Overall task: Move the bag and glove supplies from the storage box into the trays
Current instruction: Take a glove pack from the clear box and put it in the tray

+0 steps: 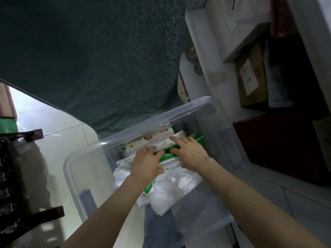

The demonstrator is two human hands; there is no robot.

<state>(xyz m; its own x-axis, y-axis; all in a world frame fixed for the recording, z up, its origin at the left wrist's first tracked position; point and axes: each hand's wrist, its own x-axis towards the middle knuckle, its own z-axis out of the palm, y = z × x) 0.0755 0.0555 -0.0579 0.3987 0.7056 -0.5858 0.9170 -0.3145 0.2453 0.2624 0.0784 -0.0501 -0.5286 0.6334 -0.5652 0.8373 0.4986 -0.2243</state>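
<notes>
- Fingers: left hand (pixel 146 162) curled over the near-left end of a green-edged pack (pixel 165 152), thumb tucked under its near edge, so it is grasping the pack. Right hand (pixel 189 154) lies with fingers spread flat over the pack's right end; whether the thumb closes under it I cannot tell.
- Storage box (pixel 78 161): one, clear plastic, open-topped, both forearms reaching in over its near rim.
- Dark blue-green patterned cloth (pixel 93 59): one large sheet, beyond the box's far rim.
- Dark red box (pixel 279 149): one, outside the storage box's right wall.
- Brown cardboard carton (pixel 250 81): one, with a white label, beyond the dark red box.
- Loose white plastic bags (pixel 161 192): crumpled heap in the near half of the storage box, under the wrists; count not readable.
- Long cream carton (pixel 152 138): one, with printed labels, lying along the storage box's far wall, just beyond the green-edged pack.
- Green-edged pack: one under both hands, mid-box. Further green items (pixel 199 138) sit at the far-right corner; number unclear.
</notes>
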